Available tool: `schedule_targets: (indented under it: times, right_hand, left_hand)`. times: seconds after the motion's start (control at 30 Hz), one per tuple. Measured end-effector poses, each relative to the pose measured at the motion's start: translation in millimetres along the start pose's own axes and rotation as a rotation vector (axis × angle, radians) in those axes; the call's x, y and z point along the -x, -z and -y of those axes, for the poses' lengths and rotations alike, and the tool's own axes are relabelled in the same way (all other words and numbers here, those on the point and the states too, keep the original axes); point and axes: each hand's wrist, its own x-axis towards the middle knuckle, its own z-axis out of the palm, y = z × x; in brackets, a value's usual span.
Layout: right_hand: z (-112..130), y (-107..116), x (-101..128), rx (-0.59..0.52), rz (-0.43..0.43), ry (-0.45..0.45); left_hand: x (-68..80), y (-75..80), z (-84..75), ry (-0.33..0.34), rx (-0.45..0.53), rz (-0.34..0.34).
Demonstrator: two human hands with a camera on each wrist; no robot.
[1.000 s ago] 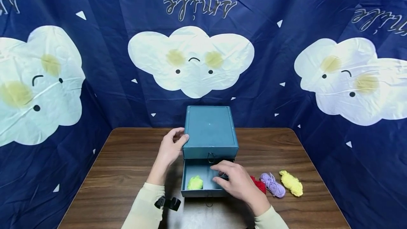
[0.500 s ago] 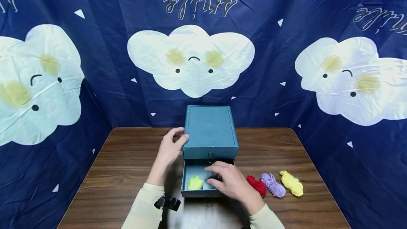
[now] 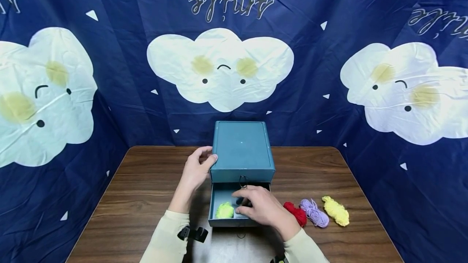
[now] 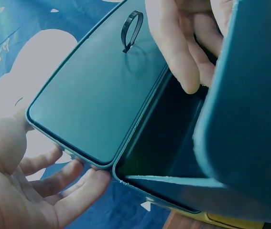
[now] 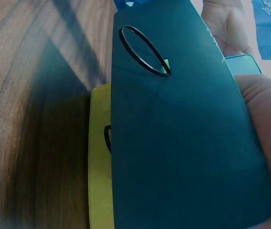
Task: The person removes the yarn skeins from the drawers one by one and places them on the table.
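Observation:
A teal box stands mid-table with its drawer pulled out toward me. My left hand holds the box's left front corner, thumb on the top edge and fingers along the side. My right hand reaches into the drawer, fingers curled round a small dark bundle. It lies just right of a green yarn bundle. The right wrist view is filled by the drawer front and its ring pull, with a yellow edge beneath.
Red, purple and yellow yarn bundles lie in a row on the wooden table, right of the drawer. A dark blue cloud-print curtain closes in the back and sides.
My right hand has slid left inside the drawer with the dark bundle, closer to the green yarn. The left hand and the box have stayed put.

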Motion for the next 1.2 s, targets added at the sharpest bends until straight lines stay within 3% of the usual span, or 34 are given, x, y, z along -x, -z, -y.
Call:
schedule_targets:
  times: [0.6,0.87,1.2]
  right_hand:
    - [2,-1,-16,0.023,0.137,0.018]
    - [-2,-2,-23,0.042,0.217,0.127]
    - [-3,-3,-24,0.005,0.217,0.130]
  left_hand:
    - [-0.8,0.2,0.4,0.001,0.007,0.008]
    - [-1.6,0.3,0.8,-0.001,-0.001,0.012]
    - [-1.7,-0.4,1.2,0.004,0.001,0.004]
